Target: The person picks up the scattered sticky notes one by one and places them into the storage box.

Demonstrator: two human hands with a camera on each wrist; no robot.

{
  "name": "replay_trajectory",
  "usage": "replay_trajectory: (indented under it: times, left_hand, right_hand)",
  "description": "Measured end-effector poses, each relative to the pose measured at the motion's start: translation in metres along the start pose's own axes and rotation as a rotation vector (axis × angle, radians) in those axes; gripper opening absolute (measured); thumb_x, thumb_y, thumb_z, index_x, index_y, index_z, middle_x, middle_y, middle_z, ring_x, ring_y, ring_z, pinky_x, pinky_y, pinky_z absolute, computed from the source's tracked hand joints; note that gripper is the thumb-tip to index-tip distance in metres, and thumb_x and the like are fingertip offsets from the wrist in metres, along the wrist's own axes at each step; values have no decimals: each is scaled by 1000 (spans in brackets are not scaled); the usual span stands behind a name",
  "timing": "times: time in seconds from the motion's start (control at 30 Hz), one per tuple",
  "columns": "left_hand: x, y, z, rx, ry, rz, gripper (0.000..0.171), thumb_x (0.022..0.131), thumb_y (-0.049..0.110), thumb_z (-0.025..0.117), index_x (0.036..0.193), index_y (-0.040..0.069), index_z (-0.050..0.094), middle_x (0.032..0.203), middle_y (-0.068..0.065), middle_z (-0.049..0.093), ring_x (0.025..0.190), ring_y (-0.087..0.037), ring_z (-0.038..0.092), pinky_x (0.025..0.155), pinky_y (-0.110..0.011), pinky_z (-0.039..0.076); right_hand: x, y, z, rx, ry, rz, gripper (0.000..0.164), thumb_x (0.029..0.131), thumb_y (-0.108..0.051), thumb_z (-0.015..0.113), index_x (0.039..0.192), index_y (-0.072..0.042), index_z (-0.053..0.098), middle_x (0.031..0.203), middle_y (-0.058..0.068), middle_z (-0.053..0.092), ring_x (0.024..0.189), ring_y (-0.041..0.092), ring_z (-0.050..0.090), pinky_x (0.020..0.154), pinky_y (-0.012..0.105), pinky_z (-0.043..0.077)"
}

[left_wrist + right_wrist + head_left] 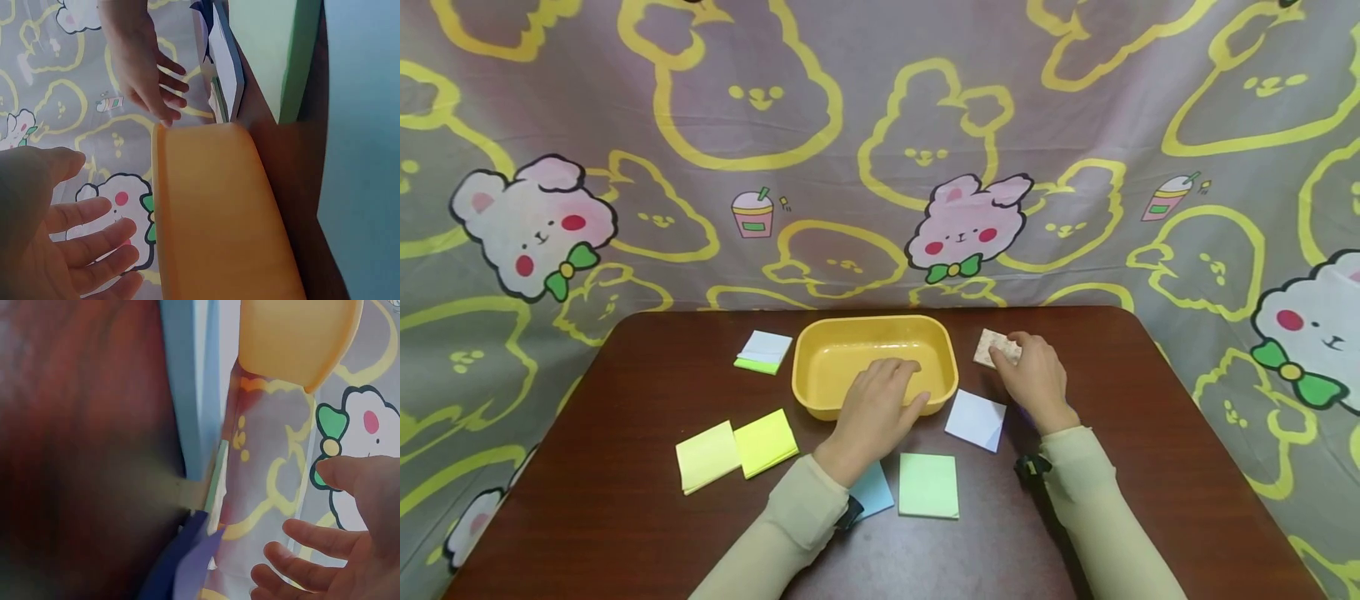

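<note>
1. The left hand (874,410), fingers loosely spread, hovers above the yellow tub (823,367) at far middle.
2. The right hand (1037,382), fingers parted, hovers over the patterned pad (989,344), right of the tub.
3. A whitish pad (975,420) lies nearer.

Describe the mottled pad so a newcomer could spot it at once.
On the brown table, find the yellow tray. Right of it, by the right hand, lies a square cream pad. Its mottled top sets it apart from the plain whitish pad nearer the camera.
</note>
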State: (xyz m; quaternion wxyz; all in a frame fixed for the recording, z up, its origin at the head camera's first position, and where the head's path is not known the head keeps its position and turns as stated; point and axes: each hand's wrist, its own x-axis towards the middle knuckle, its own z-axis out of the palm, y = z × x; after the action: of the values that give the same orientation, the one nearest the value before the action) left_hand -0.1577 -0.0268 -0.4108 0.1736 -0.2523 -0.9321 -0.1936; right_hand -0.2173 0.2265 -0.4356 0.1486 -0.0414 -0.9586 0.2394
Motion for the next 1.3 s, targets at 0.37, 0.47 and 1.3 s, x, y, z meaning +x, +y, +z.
replay_trajectory:
  times: [0.37, 0.47, 1.3]
  left_hand:
    - [1, 8, 7, 22, -19, 47, 42, 91, 43, 53, 120, 13, 57, 114, -4, 59, 109, -19, 52, 87, -36, 44]
    - [2, 11, 8, 37, -24, 60, 41, 92, 43, 53, 120, 13, 57, 113, -3, 60, 108, -19, 52, 84, -35, 44]
    - [3, 26, 18, 77, -43, 130, 40, 92, 43, 52, 119, 14, 57, 108, 0, 59, 103, -17, 51, 84, -34, 44]
  right_hand:
    - [10, -3, -7, -37, -66, -48, 58, 86, -46, 58, 121, 0, 58, 113, 24, 59, 101, 43, 54, 76, 57, 45]
    - [12, -2, -8, -49, -91, -49, 59, 86, -46, 58, 122, 0, 57, 114, 24, 58, 102, 42, 53, 77, 57, 44]
    - [30, 7, -15, -107, -337, -98, 70, 84, -42, 61, 132, 7, 47, 121, 30, 51, 107, 46, 47, 86, 57, 40]
